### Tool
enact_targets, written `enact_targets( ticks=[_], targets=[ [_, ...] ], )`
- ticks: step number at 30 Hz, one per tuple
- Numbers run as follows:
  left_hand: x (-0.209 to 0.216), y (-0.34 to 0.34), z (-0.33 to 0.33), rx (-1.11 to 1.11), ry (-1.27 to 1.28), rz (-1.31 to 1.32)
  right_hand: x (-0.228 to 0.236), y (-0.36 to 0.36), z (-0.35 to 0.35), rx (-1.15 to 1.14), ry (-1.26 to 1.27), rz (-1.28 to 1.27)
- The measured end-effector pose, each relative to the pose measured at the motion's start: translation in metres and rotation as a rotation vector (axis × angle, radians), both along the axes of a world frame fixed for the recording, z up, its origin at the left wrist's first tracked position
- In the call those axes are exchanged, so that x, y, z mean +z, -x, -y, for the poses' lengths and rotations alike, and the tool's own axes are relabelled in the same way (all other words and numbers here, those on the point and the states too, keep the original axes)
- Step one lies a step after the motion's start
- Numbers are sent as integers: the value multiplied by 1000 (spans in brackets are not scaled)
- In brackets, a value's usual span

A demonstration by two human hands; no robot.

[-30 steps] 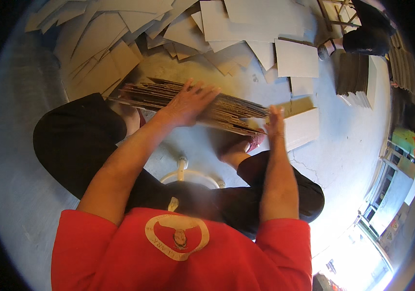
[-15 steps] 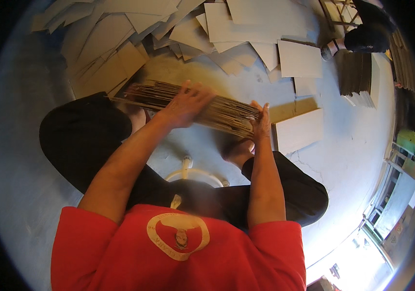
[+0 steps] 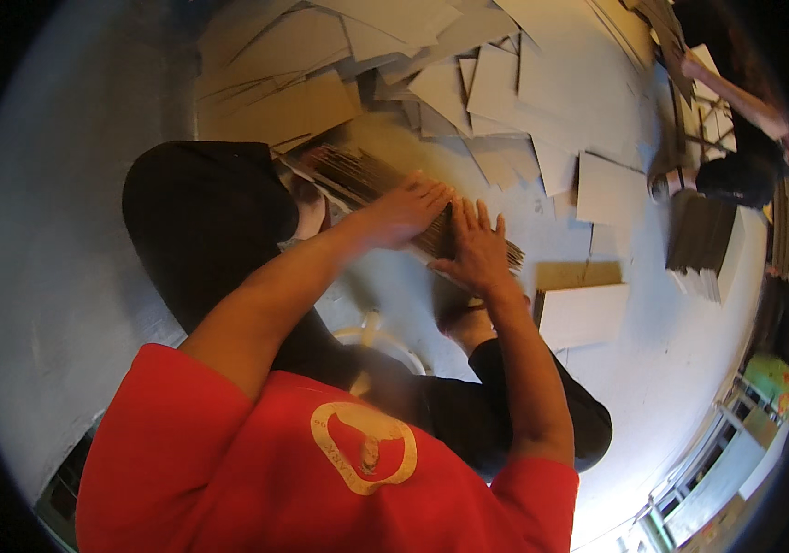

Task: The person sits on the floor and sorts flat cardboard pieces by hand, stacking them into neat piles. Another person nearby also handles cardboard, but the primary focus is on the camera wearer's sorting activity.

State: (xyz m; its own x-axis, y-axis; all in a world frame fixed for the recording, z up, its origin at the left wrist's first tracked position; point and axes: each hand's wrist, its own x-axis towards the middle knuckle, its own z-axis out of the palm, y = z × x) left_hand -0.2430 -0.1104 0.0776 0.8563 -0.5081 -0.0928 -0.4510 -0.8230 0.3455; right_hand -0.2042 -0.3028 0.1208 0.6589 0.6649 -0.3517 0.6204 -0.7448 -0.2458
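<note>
A bundle of brown cardboard sheets [image 3: 350, 172] stands on edge between my feet, its upper edges running slantwise across the view. My left hand [image 3: 406, 214] rests on those edges near the middle, fingers stretched over them and slightly blurred. Close beside it, my right hand [image 3: 477, 251] lies on the bundle with spread fingers. The two hands nearly touch at the fingertips. Neither is wrapped round the bundle. The lower part of the sheets is hidden behind my hands.
Loose pale cardboard sheets [image 3: 394, 23] spread over the floor ahead. A small pile of sheets [image 3: 583, 315] lies right of my right foot, and a darker stack [image 3: 700, 230] stands farther right. At the far right, another person's hand [image 3: 692, 66] touches brown sheet material.
My right hand has left the bundle's right end and moved inward beside my left hand, its fingers now spread on top. The view has shifted, and the other person's arm has come into sight.
</note>
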Motion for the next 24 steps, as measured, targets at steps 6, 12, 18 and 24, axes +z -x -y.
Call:
enact_targets(
  ticks=[6, 12, 18, 24],
  targets=[
    [29, -6, -34, 84, -173, -87, -29, 14, -11, -6, -2, 249],
    [43, -34, -53, 216, -246, -85, -26, -14, 12, -46, -9, 378],
    [41, -51, -78, 744, 2, 363, -11, -53, 42, -75, -9, 279],
    [-8, -50, -88, 700, 14, 318, -18, -50, 41, -106, 16, 218]
  ],
)
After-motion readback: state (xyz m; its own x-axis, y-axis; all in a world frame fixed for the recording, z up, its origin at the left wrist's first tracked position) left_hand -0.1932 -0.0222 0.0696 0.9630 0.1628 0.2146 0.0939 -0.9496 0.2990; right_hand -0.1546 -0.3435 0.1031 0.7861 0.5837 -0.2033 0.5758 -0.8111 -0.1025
